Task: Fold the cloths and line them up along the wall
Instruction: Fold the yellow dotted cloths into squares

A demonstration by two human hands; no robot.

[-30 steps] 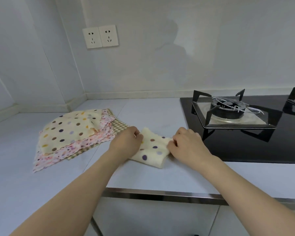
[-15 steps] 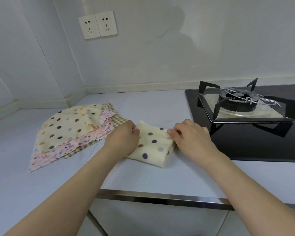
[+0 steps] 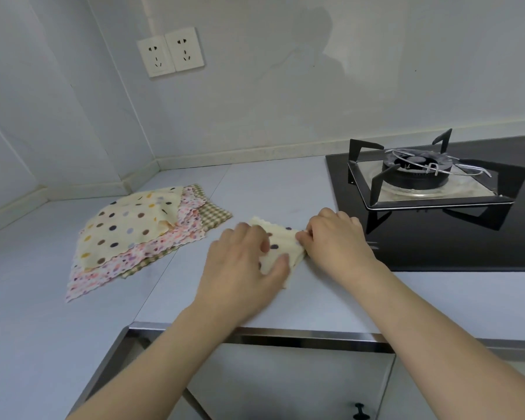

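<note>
Left hand (image 3: pixel 243 262) grips folded dotted cloth (image 3: pixel 281 248), thumb over near edge, fingers curled on top. Right hand (image 3: pixel 337 241) pinches cloth's right edge. Cloth on surface (image 3: pixel 285 195), near front edge, just left of stove (image 3: pixel 437 189), well apart from wall (image 3: pixel 285 101). Progress, judged: one cloth folded small, not yet placed at wall. Pile (image 3: pixel 140 234) to left, dotted over pink floral over check, unfolded. None lined up yet; most work left.

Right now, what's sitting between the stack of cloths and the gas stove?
In the head view, the cream dotted cloth being folded lies there, gripped by the left hand and right hand; otherwise bare counter separates the cloth stack and stove.
</note>
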